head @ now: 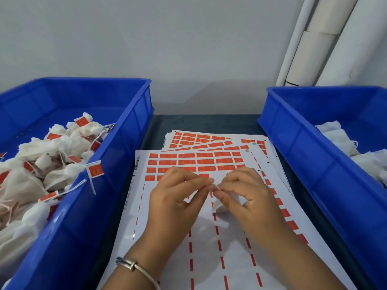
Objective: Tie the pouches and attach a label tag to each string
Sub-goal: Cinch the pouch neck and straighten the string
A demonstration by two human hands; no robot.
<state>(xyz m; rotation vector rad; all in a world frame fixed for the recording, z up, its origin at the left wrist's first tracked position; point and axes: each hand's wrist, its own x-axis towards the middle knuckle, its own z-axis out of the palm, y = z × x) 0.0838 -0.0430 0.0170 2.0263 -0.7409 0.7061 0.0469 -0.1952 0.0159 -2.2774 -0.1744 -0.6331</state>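
Head view
Left hand [178, 197]: it is above the label sheets, the fingers curled, thumb and forefinger closed together in a pinch at the tips. What it pinches is too small to tell; it may be the string.
Right hand [245, 195]: it is just beside the left hand, fingertips almost touching those of the left. The fingers are curled and pinch the top of a small white pouch [218, 206].
Pouch in the grip: it hangs below and between the two hands, mostly hidden under the right palm; only a white fold shows, over the top label sheet [209, 162].
Label sheets: several white sheets lie stacked and fanned on the dark table [209, 122], between the two crates. The upper rows have red labels; the lower part shows only thin red strips.
Left crate [117, 164]: blue, holding many white pouches with red tags [95, 170] on their strings; one tag hangs over the rim.
Right crate [303, 147]: blue, holding white pouches [339, 135] with no tags that I can see.
Bracelet [129, 265]: silver, on the left wrist.
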